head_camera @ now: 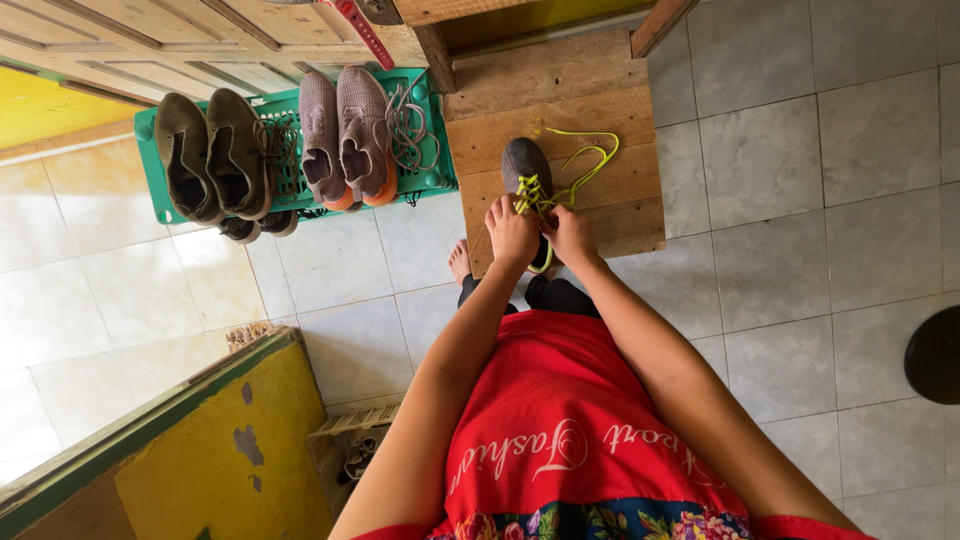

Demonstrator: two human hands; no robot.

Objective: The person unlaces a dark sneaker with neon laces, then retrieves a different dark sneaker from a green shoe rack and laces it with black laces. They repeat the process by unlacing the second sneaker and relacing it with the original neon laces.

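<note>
Pallet (590, 110) of bare planks bears the dark shoe (525, 165), worn on one foot; the other foot (460, 262), just left of the pallet, is bare. Left of the pallet, a green rack (420, 80) holds two more pairs. Lacing looks partly done: yellow-green laces (580, 165) trail loose, untied. Left hand (511, 232) and right hand (568, 232), arms stretched down, pinch the laces at the shoe's throat.

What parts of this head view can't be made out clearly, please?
- Rear of the dark shoe: covered by the left hand and right hand.
- Where the yellow-green lace sits between the fingers: too small to tell.
- Shoes below the green rack: mostly hidden by it.
- Dark round object: cut off by the right edge.
</note>
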